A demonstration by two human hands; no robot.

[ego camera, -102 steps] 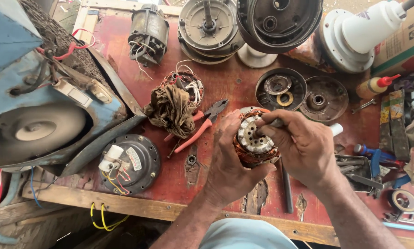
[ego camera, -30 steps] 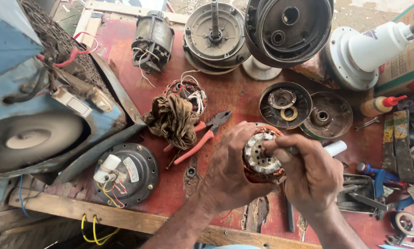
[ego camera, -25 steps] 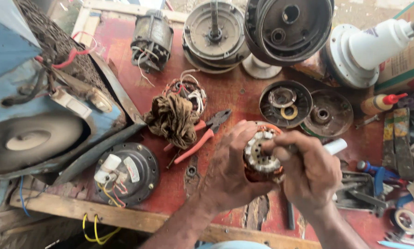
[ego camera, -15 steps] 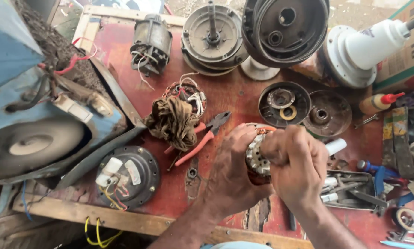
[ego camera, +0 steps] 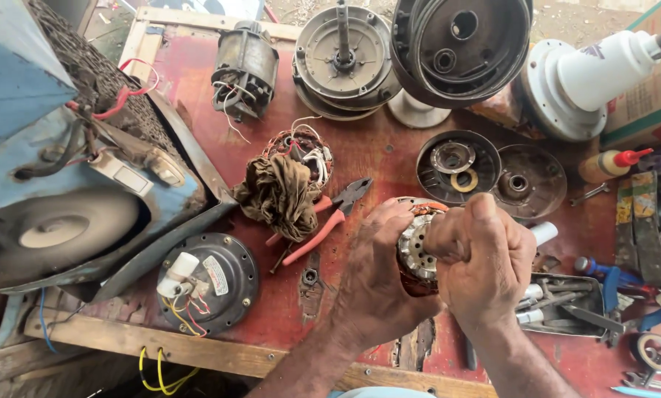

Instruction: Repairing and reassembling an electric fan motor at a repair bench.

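copper windings and a steel core: the motor stator sits just right of centre, above the red workbench. left hand cups it from 7 o'clock; right hand is closed in a fist at its 3 o'clock side, contents hidden. likely heavy, rigid; enamelled wire looks fragile, so hold by the laminated core. red pliers lie at 9 o'clock.

Both hands, left and right, around a copper-wound stator above red workbench

Worn red-painted wooden table
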